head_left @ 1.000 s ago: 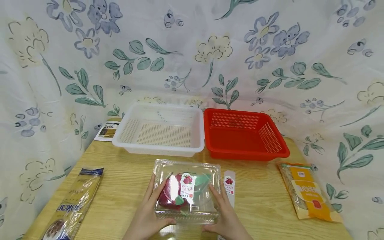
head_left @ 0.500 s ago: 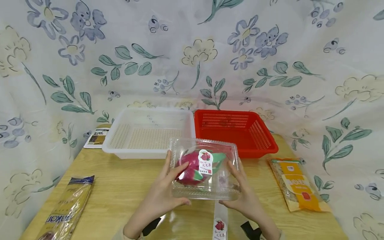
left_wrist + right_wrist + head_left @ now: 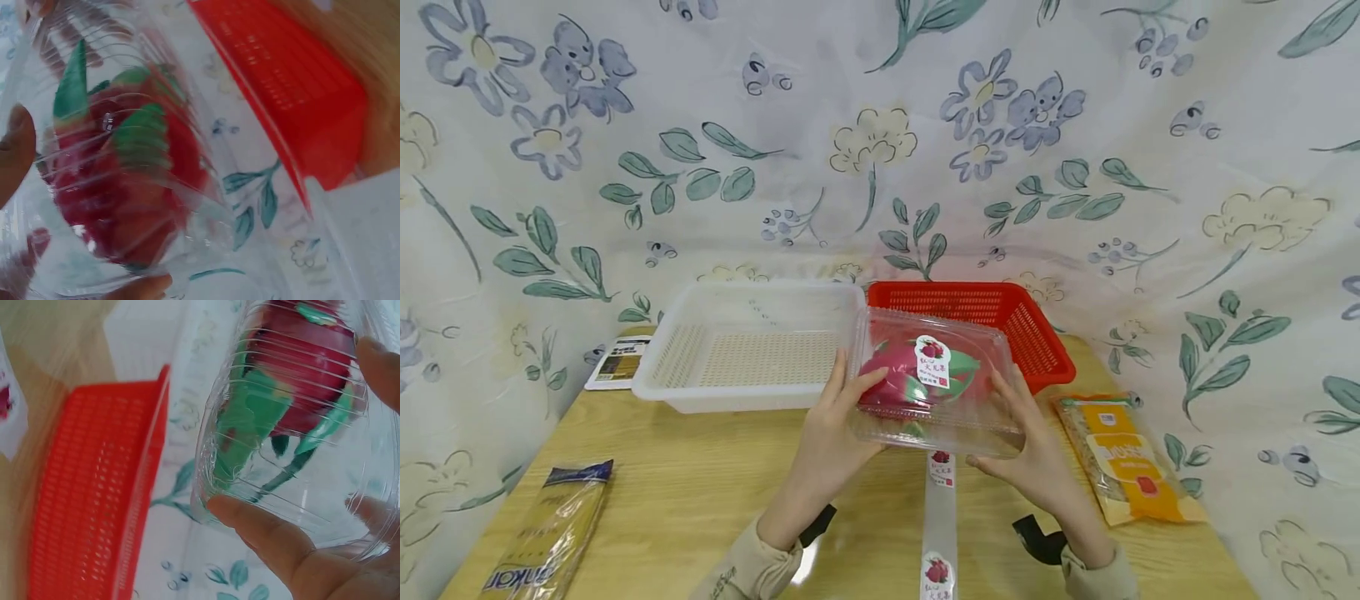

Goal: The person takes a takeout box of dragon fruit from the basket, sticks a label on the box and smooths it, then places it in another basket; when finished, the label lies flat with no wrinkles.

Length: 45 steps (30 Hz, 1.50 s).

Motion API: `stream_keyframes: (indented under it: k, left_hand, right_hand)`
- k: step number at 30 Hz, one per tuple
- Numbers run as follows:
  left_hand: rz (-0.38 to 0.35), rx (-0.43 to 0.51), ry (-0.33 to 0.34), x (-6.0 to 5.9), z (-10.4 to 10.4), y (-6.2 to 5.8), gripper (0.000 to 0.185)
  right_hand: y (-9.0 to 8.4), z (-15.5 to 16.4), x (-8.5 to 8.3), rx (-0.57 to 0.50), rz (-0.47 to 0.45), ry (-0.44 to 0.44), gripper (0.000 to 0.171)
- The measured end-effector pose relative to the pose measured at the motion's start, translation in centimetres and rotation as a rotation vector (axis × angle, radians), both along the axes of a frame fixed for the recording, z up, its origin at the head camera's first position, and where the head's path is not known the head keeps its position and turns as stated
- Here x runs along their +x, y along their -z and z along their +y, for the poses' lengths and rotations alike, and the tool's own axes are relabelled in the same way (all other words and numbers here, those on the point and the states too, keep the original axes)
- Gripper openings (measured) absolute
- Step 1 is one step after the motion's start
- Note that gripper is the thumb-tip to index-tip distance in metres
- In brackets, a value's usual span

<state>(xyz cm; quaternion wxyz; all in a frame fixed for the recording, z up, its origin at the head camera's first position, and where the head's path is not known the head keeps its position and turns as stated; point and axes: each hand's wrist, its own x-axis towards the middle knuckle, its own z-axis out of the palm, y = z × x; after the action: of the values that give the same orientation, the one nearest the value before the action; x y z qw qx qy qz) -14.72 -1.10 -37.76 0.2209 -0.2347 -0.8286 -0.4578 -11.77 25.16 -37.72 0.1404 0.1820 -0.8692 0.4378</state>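
Note:
Both hands grip a clear plastic clamshell box (image 3: 977,429) from its two sides, raised over the table and tilted. Inside it lies a pinkish-red dragon fruit (image 3: 886,377) with green tips, and a white dragon fruit sticker (image 3: 933,361) is on the lid. My left hand (image 3: 829,432) holds the left side, thumb low and fingers along the edge. On the right side, my right hand (image 3: 1032,446) holds it the same way. In the right wrist view the ridged underside of the box (image 3: 331,519) shows, with fingertips pressing its edges. Beyond the box stands a red basket (image 3: 1048,350), partly hidden by it.
A white basket (image 3: 745,396) stands left of the red one. On the table (image 3: 700,483) lie a strip of dragon fruit labels (image 3: 940,521), a yellow-orange bag (image 3: 1133,462) at right, a long gold packet (image 3: 553,529) at left, and a flat package (image 3: 621,363) at back left. A floral cloth hangs behind.
Both hands have lifted the box off the table and moved it forward and right, towards the red basket. The label strip beneath it has come into view. The head view has shifted.

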Motion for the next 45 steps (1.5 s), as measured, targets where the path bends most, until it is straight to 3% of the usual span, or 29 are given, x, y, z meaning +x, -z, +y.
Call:
stream_keyframes:
  k: [5,10,16,20,24,28,32,37,41,45]
  left_hand:
    - [-0.121,0.040,-0.040,-1.2,1.3,-0.6,0.072]
    - [-0.200,0.053,-0.049,-2.0,1.9,-0.4,0.080]
    - [-0.092,0.104,-0.001,-4.0,2.5,0.6,0.071]
    - [-0.041,0.174,-0.007,-5.2,3.2,1.3,0.063]
    - [-0.032,0.221,-0.043,-6.3,4.4,1.7,0.059]
    - [-0.045,0.222,-0.080,-7.7,5.6,1.2,0.055]
    - [-0.050,0.198,-0.124,-9.4,6.8,0.5,0.051]
    - [-0.063,0.160,-0.176,-11.3,8.1,0.1,0.050]
    - [-0.102,0.116,-0.196,-12.8,9.0,0.0,0.051]
    - [-0.147,0.036,-0.196,-14.0,9.8,-0.3,0.053]
  right_hand:
    - [-0.3,0.7,-0.4,-0.016,0.000,0.012,0.088]
    - [0.0,0.8,-0.6,0.007,-0.010,0.058,0.080]
    - [0.5,1.3,-1.7,0.002,0.037,0.107,0.081]
    - [1.0,1.7,-3.2,-0.100,0.107,0.102,0.074]
    - [0.8,1.6,-4.1,-0.199,0.148,0.153,0.067]
    - [-0.6,0.6,-4.4,-0.259,0.195,0.253,0.064]
    - [0.1,0.6,-6.2,-0.299,0.243,0.362,0.063]
    - [2.2,1.2,-8.2,-0.262,0.234,0.427,0.058]
    - [3.4,1.4,-8.8,-0.203,0.209,0.440,0.053]
    - [4.7,1.3,-8.9,-0.080,0.192,0.515,0.052]
